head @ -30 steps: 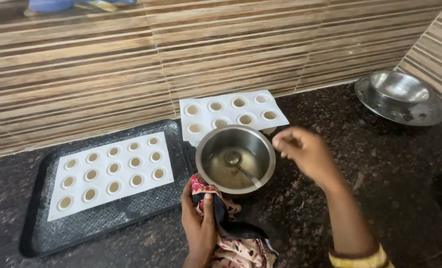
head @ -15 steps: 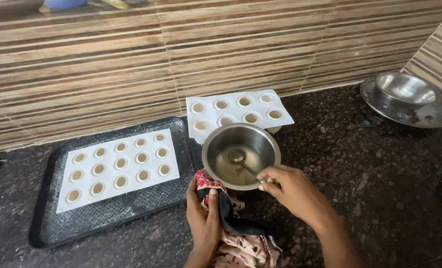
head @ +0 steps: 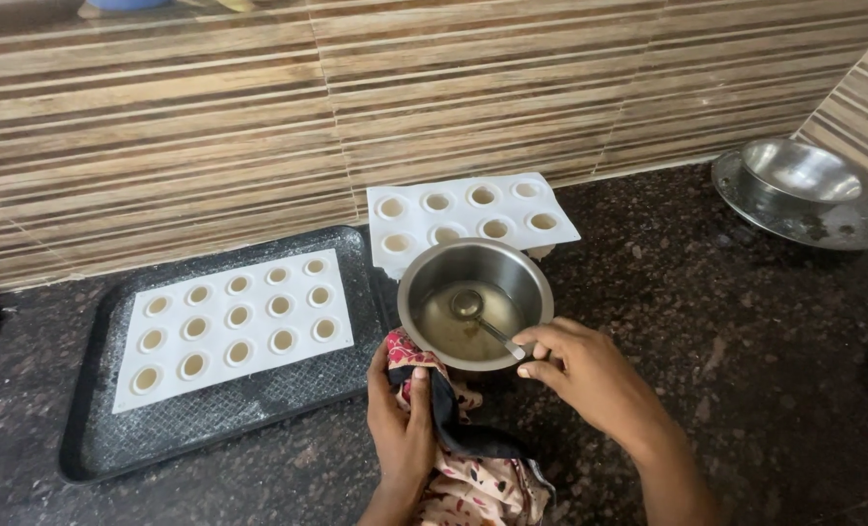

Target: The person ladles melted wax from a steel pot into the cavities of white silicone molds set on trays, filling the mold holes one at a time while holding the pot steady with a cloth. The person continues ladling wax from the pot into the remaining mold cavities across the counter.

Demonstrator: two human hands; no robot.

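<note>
With your left hand (head: 402, 429) gripping the cloth (head: 453, 429) at the pot's (head: 476, 302) seven o'clock rim and your right hand (head: 590, 380) pinching the spoon (head: 482, 317) handle, treat that likely hot, sloshing pot as slippery, steadying it through the cloth.

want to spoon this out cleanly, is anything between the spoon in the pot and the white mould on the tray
Nothing visible stands between them. The right hand holds the spoon in the steel pot; the left hand grips the cloth at its near edge. Toward the white mould on the black tray lie only the pot's rim and bare tray.
</note>
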